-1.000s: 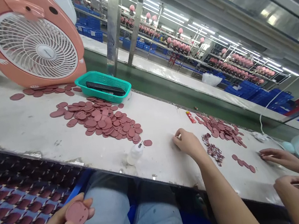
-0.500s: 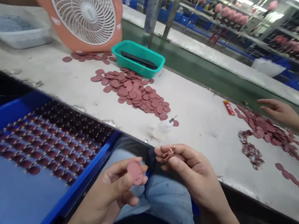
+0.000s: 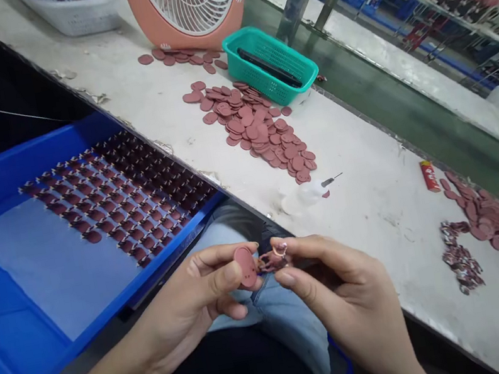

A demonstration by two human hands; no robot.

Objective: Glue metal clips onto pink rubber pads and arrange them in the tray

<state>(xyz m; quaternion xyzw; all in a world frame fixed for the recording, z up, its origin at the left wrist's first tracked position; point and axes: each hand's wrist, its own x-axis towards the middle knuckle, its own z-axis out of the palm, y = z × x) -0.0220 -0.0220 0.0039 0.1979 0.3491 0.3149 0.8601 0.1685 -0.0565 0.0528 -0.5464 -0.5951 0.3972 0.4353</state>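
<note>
My left hand (image 3: pixel 205 293) grips a round dusky-pink disc (image 3: pixel 246 266) with small holes, held upright between thumb and fingers. My right hand (image 3: pixel 339 293) pinches a small pink-and-metal piece (image 3: pixel 272 261) with a thin loop on it. That piece sits just beside the disc's edge, and its exact shape is partly hidden by my fingers. Both hands are above my jeans-covered lap (image 3: pixel 271 317), close to the table's front edge.
A blue tray (image 3: pixel 74 254) with rows of discs lies left of my hands. On the white table (image 3: pixel 365 193) are a disc heap (image 3: pixel 259 128), a teal basket (image 3: pixel 272 65), a peach fan (image 3: pixel 190 5), a small bottle (image 3: pixel 302 197) and a tangle of small pieces (image 3: pixel 460 257).
My hands have come closer together, bringing the small piece up to the disc. The view has shifted, and the other person's hand at the right has left the frame.
</note>
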